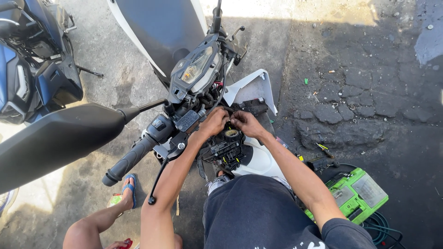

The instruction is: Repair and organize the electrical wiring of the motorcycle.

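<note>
Head view: left hand point(213, 121) and right hand point(246, 123) met fingertip to fingertip over exposed wiring cluster point(226, 150) behind scooter headlight point(196, 65). Both pinched small part, too small to identify. Cluster lay at 6 o'clock, just below both hands; tape roll point(231, 134) nearer right hand.

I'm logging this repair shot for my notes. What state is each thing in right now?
Left hand: fingers pinched at the wiring behind the handlebar.
Right hand: fingertips meeting the left hand's.
Scooter front: cover off, wiring exposed.
White panel: detached, resting beside the column.
Instrument cluster: mounted, display dark.
Tape roll: resting on the wiring.
Green case: lying on the ground.
</note>
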